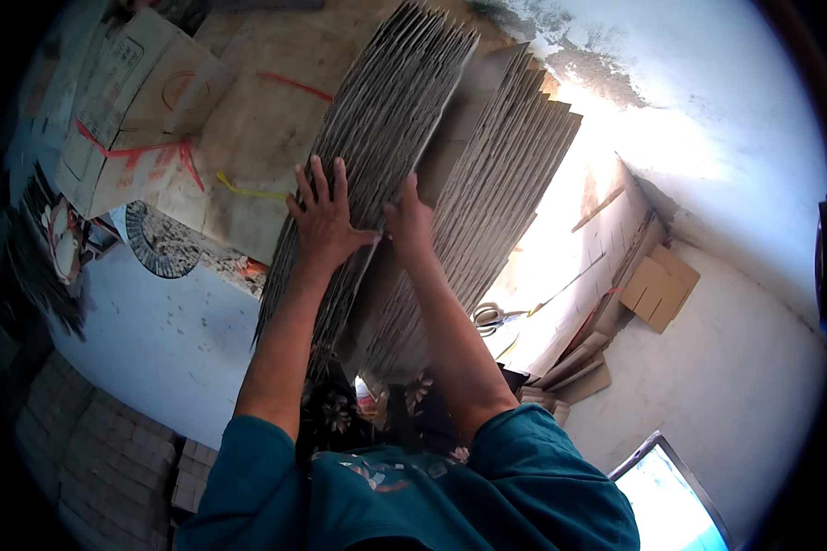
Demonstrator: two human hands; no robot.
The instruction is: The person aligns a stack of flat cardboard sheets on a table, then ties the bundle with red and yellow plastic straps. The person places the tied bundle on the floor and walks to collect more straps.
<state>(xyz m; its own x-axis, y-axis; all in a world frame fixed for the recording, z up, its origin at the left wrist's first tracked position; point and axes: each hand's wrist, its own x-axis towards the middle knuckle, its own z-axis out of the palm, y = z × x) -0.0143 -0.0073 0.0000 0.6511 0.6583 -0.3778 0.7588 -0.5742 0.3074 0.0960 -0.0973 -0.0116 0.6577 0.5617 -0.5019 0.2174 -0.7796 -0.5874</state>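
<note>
Two thick bundles of cardboard sheets lie side by side before me, their ragged edges facing up: a left bundle [390,101] and a right bundle [501,179]. Between them runs a slanting gap. My left hand [326,220] is open, fingers spread and palm down on the edges of the left bundle, thumb pointing toward the gap. At the gap, my right hand [409,220] has its fingers bent against the right-hand side of the left bundle, closed at the edge of its cardboard sheets. Its fingertips are partly hidden.
A cardboard box [133,110] with red tape stands at the upper left, beside a yellow strap [248,188]. Scissors [492,317] lie right of the bundles. Flat cardboard pieces [660,286] lean by the right wall. A lit screen [673,500] is at lower right, stacked blocks [92,450] at lower left.
</note>
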